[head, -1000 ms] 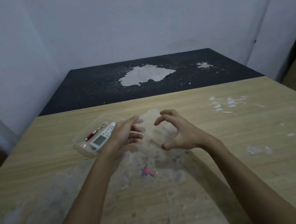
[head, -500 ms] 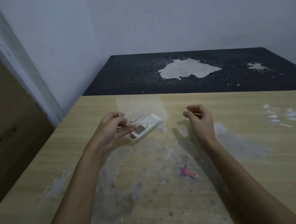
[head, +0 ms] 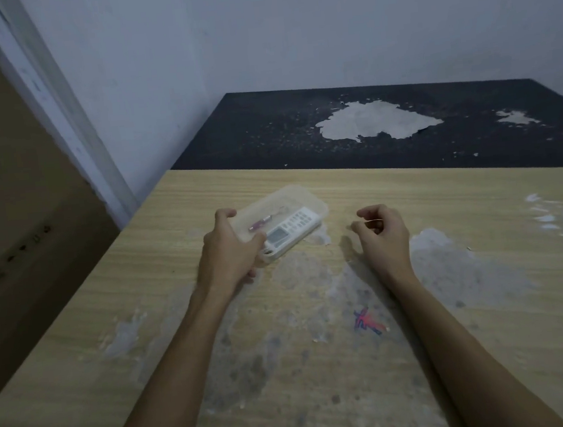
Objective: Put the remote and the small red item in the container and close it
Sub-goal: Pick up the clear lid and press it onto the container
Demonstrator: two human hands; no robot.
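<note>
Container, clear thin plastic on the table, looks light and flexible; left hand fingers clasp its near end. Right hand loosely curled, holding nothing. Inside lie the rigid remote and the small red item.

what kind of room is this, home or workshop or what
Probably a plain, bare room in a home, though it is hard to be sure: a worn wooden table with peeling patches, a flaking black surface behind it, a blank wall and a doorframe.
</note>
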